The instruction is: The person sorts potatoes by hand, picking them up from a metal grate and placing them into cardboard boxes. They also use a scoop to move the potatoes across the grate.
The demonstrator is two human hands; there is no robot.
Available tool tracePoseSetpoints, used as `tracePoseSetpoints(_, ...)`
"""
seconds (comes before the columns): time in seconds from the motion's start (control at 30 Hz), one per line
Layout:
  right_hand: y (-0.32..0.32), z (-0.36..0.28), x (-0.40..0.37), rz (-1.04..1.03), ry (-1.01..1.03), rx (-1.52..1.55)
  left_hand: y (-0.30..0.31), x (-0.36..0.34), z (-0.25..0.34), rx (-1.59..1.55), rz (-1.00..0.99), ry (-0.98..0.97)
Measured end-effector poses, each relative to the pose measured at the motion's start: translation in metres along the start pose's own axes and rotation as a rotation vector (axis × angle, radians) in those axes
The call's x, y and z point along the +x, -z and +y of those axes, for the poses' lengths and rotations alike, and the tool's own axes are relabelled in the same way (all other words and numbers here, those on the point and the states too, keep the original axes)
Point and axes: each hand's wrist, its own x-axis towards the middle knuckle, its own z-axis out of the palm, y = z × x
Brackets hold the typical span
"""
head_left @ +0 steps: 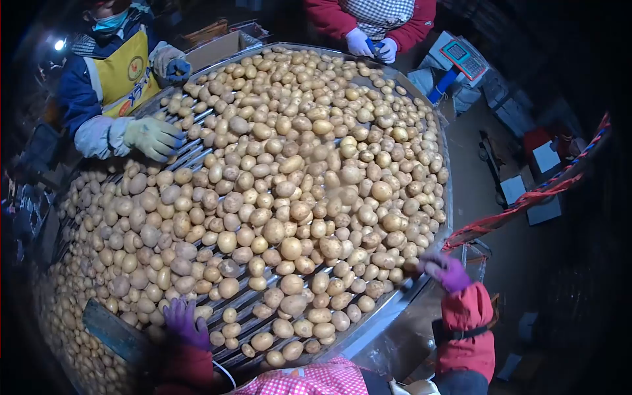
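Potatoes [290, 248] of mixed sizes cover a large slatted metal sorting table [247, 297]. My left hand [186, 322], in a purple glove, is over the near side of the pile with its fingers spread. It is close to several potatoes and holds none that I can see. My right hand [447, 271], also purple-gloved, is at the table's right rim beside the outermost potatoes. Its fingers stretch out toward the pile, slightly blurred, and nothing shows in them.
A dark flat board [115, 332] stands among the potatoes at the near left. Across the table are a co-worker in a yellow apron [125, 72] and another in red sleeves [421, 26]. Red twisted cord [513, 204] hangs at right. A scale [463, 59] stands beyond the rim.
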Motion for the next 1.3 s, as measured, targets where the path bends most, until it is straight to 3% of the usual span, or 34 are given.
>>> tracePoseSetpoints(0.07,-0.034,-0.059,0.052,0.039,0.201,-0.282,0.002,0.001,0.000,0.012,-0.037,0.007)
tracePoseSetpoints(0.1,-0.052,-0.072,0.082,0.092,0.545,-0.556,0.004,0.001,-0.001,0.018,-0.067,0.014)
tracePoseSetpoints(0.13,-0.073,-0.089,0.114,0.143,0.697,-0.778,0.006,0.003,-0.001,0.025,-0.098,0.023)
tracePoseSetpoints(0.23,-0.144,-0.138,0.211,0.274,0.923,-1.168,0.010,0.006,-0.005,0.035,-0.174,0.040)
tracePoseSetpoints(0.3,-0.181,-0.191,0.250,0.190,0.752,-1.346,0.010,0.005,-0.005,0.037,-0.153,0.028)
tracePoseSetpoints(0.4,-0.210,-0.214,0.307,-0.024,0.455,-1.205,0.002,-0.001,-0.007,0.058,-0.049,-0.001)
tracePoseSetpoints(0.47,-0.202,-0.202,0.345,0.110,0.536,-1.322,-0.006,-0.002,-0.017,0.049,-0.016,-0.053)
tracePoseSetpoints(0.6,-0.161,-0.196,0.390,0.171,0.477,-1.314,-0.011,0.001,-0.016,0.016,-0.024,-0.047)
tracePoseSetpoints(0.83,-0.047,-0.168,0.390,0.419,0.142,-1.283,-0.011,0.000,-0.017,0.011,-0.009,-0.051)
tracePoseSetpoints(0.97,-0.088,-0.157,0.348,0.392,0.412,-1.036,-0.015,-0.004,-0.020,0.010,0.013,-0.060)
tracePoseSetpoints(1.0,-0.106,-0.129,0.344,0.369,0.895,-0.881,-0.017,-0.004,-0.020,0.009,0.022,-0.067)
tracePoseSetpoints(1.03,-0.135,-0.153,0.310,0.157,0.790,-0.993,-0.019,-0.004,-0.021,0.011,0.035,-0.073)
tracePoseSetpoints(1.1,-0.185,-0.168,0.271,-0.130,0.829,-1.026,-0.021,-0.005,-0.021,0.010,0.055,-0.084)
tracePoseSetpoints(1.13,-0.212,-0.184,0.250,-0.203,0.630,-1.206,-0.021,-0.006,-0.023,0.008,0.061,-0.086)
tracePoseSetpoints(1.2,-0.208,-0.187,0.256,-0.090,0.771,-1.309,-0.023,-0.007,-0.023,0.011,0.069,-0.081)
tracePoseSetpoints(1.27,-0.180,-0.179,0.289,-0.094,0.737,-1.191,-0.023,-0.010,-0.023,0.034,0.079,-0.068)
tracePoseSetpoints(1.3,-0.172,-0.175,0.303,0.050,0.640,-1.286,-0.025,-0.012,-0.022,0.048,0.081,-0.060)
